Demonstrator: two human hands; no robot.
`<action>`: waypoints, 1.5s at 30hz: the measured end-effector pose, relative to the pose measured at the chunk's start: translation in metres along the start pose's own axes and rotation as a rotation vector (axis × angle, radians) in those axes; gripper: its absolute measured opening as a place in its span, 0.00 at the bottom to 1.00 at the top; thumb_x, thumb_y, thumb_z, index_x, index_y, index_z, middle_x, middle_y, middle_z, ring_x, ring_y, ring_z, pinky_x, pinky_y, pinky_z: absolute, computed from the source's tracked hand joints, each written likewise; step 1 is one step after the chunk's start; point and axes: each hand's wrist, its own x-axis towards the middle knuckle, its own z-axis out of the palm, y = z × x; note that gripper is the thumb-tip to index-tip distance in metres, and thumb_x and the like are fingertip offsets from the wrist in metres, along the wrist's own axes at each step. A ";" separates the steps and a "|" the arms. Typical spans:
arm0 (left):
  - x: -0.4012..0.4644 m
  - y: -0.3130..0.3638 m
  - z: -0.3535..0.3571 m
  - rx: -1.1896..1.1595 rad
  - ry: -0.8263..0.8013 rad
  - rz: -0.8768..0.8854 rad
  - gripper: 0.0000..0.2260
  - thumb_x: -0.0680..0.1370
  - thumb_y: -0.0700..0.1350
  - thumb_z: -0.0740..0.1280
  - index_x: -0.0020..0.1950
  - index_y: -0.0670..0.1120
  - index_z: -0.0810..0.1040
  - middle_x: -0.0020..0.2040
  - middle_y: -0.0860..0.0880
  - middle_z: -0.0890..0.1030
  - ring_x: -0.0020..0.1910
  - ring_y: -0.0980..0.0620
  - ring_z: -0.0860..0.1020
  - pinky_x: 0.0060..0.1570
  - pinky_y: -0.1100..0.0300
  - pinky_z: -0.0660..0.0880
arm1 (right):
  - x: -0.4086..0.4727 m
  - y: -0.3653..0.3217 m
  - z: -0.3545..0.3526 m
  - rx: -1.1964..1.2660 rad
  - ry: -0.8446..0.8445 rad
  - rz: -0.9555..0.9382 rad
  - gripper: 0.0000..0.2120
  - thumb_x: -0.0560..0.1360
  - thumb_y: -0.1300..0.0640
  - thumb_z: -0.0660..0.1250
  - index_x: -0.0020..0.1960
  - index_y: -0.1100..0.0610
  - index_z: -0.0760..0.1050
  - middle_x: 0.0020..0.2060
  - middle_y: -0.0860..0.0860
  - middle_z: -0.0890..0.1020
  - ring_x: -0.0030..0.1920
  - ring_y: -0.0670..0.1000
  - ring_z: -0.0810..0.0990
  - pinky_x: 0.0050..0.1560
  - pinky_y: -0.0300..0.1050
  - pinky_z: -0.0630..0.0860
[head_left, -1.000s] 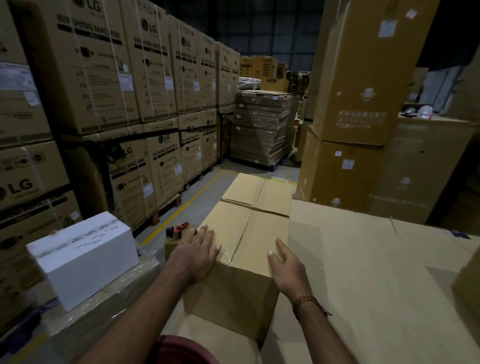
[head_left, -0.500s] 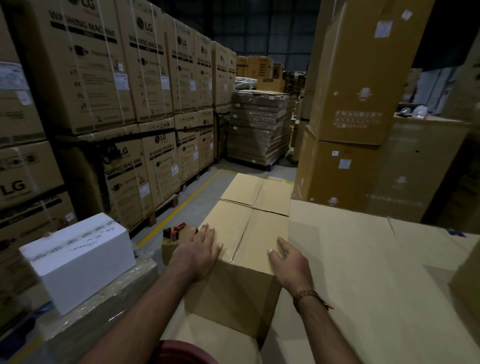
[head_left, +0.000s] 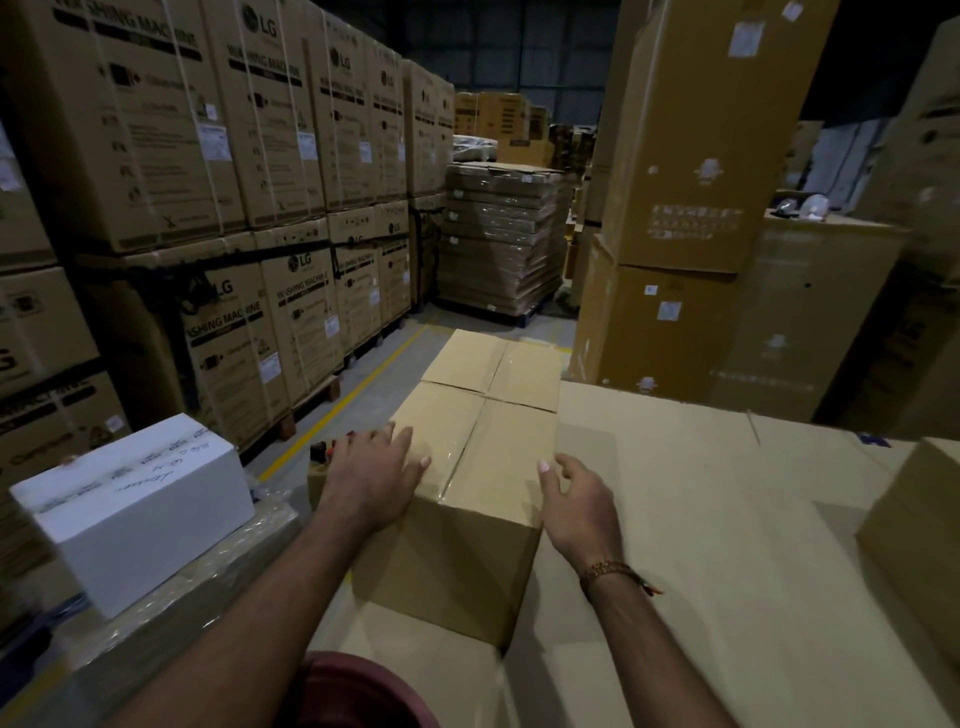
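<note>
a: where is the box (head_left: 483, 561) being kept?
b: on the cardboard sheet (head_left: 701, 519) — its top is being pressed by the flat left hand (head_left: 371, 483); the right hand (head_left: 579, 512) is being held loose beside it, empty.

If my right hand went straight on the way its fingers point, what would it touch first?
Probably the brown cardboard box: the right hand hovers by its right top edge, fingers aimed inward. Depth is unclear; it might graze the side instead.
</note>
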 end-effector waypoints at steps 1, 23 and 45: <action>-0.001 0.006 -0.005 -0.032 0.060 0.003 0.28 0.86 0.63 0.50 0.83 0.51 0.63 0.83 0.47 0.64 0.80 0.44 0.64 0.76 0.43 0.61 | -0.002 0.002 -0.008 -0.007 0.016 -0.017 0.23 0.85 0.42 0.62 0.73 0.54 0.77 0.68 0.53 0.81 0.68 0.56 0.78 0.68 0.51 0.76; -0.175 0.307 0.004 -0.268 0.149 0.095 0.22 0.83 0.59 0.64 0.74 0.52 0.76 0.70 0.51 0.79 0.70 0.48 0.74 0.68 0.47 0.74 | -0.107 0.150 -0.261 -0.226 -0.006 -0.291 0.13 0.82 0.53 0.66 0.65 0.53 0.82 0.57 0.51 0.84 0.55 0.53 0.83 0.56 0.49 0.79; -0.450 0.472 0.033 -0.105 0.120 0.150 0.25 0.84 0.58 0.62 0.80 0.51 0.68 0.75 0.51 0.75 0.75 0.48 0.67 0.71 0.49 0.69 | -0.324 0.302 -0.496 -0.447 -0.073 -0.218 0.14 0.83 0.50 0.65 0.66 0.50 0.79 0.60 0.50 0.82 0.60 0.55 0.81 0.55 0.51 0.80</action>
